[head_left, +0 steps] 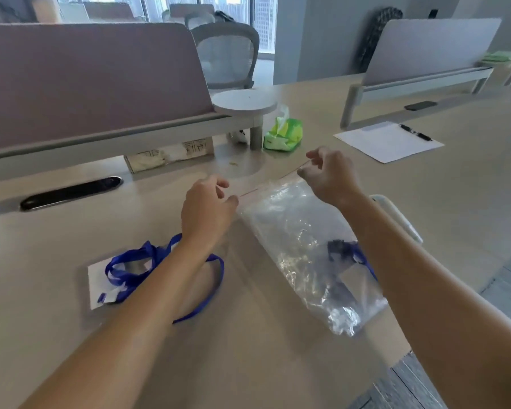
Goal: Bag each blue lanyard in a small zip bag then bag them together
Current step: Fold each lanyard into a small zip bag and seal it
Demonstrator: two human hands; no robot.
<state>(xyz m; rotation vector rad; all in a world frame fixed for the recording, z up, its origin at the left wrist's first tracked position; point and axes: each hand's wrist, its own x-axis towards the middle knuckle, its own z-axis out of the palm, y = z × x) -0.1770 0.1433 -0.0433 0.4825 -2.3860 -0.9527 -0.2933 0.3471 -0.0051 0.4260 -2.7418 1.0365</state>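
A large clear zip bag (295,231) lies on the desk, its mouth pointing away from me. My left hand (207,211) pinches the left end of the bag's zip edge. My right hand (328,175) pinches the right end of that edge. Inside the bag, near its bottom, a blue lanyard (354,261) with a dark clip shows through the plastic, partly hidden by my right forearm. A second blue lanyard (130,270) lies loose on the desk at the left, over a small clear bag with a white card (98,278); my left forearm crosses it.
A green tissue pack (283,134) stands behind the hands. A sheet of paper (387,143) with a black pen (415,132) lies at the right. A mauve desk divider (86,84) and a black cable slot (71,193) are at the left; the desk edge runs at the right.
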